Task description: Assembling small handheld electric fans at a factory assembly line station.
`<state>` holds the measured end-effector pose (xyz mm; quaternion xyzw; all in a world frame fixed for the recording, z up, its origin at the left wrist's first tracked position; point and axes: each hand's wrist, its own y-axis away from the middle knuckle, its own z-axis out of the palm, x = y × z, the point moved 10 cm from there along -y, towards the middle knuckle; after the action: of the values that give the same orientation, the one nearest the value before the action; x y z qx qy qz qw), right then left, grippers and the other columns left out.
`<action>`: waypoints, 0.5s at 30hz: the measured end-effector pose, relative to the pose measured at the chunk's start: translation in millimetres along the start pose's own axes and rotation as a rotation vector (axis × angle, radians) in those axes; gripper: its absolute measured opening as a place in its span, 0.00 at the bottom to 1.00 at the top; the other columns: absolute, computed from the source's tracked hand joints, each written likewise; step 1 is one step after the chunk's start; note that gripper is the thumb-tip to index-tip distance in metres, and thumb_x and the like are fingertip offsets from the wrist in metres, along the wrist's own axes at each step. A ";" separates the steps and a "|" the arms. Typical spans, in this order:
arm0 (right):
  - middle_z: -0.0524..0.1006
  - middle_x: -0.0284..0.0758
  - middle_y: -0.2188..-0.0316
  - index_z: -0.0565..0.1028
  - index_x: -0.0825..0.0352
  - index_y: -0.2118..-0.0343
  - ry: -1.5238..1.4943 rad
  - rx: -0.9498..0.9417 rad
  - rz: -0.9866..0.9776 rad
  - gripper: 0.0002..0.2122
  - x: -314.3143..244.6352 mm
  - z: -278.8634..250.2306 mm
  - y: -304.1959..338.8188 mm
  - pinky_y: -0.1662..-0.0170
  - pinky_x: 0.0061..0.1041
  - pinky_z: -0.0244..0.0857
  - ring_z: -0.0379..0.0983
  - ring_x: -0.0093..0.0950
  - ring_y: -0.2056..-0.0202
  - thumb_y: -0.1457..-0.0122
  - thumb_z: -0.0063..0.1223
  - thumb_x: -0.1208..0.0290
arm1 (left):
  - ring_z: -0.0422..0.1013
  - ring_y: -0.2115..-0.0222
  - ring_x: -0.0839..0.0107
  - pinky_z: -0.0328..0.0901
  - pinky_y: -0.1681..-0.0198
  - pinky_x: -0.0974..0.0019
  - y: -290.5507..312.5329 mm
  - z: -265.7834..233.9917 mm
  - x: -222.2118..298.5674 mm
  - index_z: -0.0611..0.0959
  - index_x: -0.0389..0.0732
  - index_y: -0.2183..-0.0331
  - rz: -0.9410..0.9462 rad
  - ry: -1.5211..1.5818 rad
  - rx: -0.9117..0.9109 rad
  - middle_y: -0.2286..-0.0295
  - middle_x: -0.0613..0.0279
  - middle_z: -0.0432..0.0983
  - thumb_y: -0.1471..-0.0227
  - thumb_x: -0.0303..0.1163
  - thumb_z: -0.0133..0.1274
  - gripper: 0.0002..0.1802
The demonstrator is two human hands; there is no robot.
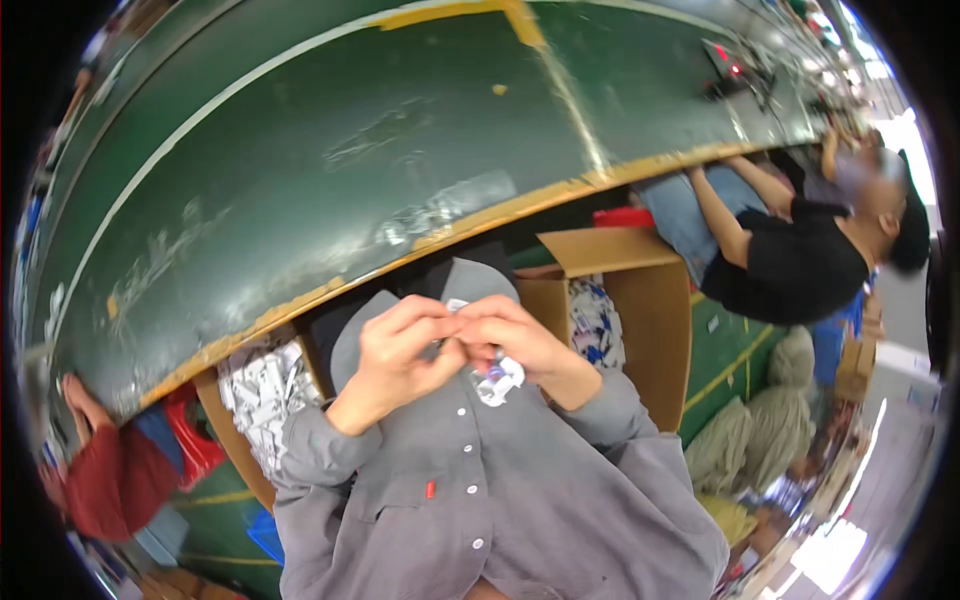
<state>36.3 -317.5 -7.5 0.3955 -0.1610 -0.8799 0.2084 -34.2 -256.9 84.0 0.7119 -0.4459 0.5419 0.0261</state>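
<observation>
In front of my chest both hands meet with bent, pinching fingertips. My right hand [515, 340] is closed on a small white and purple-blue piece [497, 381], part of which sticks out below its fingers. My left hand [402, 352] is closed too, its fingertips touching those of the right. Whatever lies between the left fingers is hidden. A small pale bit [456, 304] shows just above where the fingertips meet.
The green workbench [300, 190] runs ahead, with clear plastic film [445, 205] near its edge. An open carton of white pieces [265, 395] stands left, another of blue-and-white pieces [597, 325] right. People sit at the far left [125, 475] and right [800, 245].
</observation>
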 end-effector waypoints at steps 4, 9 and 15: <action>0.64 0.26 0.86 0.69 0.65 0.79 -0.309 -0.087 -0.021 0.10 10.7 3.2 8.2 0.79 0.20 0.59 0.63 0.18 0.83 0.41 0.46 0.72 | 0.76 0.76 0.69 0.70 0.72 0.71 -7.9 10.7 -4.1 0.83 0.36 0.73 -0.132 0.176 -0.082 0.74 0.58 0.78 0.65 0.18 0.59 0.10; 0.67 0.26 0.84 0.70 0.66 0.78 -0.086 0.077 -0.203 0.11 4.7 -10.3 19.5 0.79 0.18 0.58 0.64 0.16 0.83 0.39 0.45 0.71 | 0.75 0.77 0.67 0.70 0.74 0.69 -17.5 27.1 16.1 0.82 0.37 0.74 0.010 -0.084 -0.172 0.74 0.60 0.77 0.67 0.18 0.61 0.11; 0.65 0.24 0.85 0.75 0.68 0.73 -0.335 0.041 -0.176 0.10 14.9 -10.7 43.9 0.78 0.17 0.58 0.63 0.14 0.82 0.39 0.44 0.71 | 0.75 0.78 0.68 0.70 0.75 0.71 -21.3 45.5 31.2 0.82 0.36 0.75 0.033 -0.031 -0.252 0.74 0.60 0.77 0.69 0.18 0.61 0.11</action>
<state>46.0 -364.0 -3.9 0.2603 -0.1762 -0.9447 0.0930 14.5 -286.7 99.6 0.7040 -0.5225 0.4707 0.0995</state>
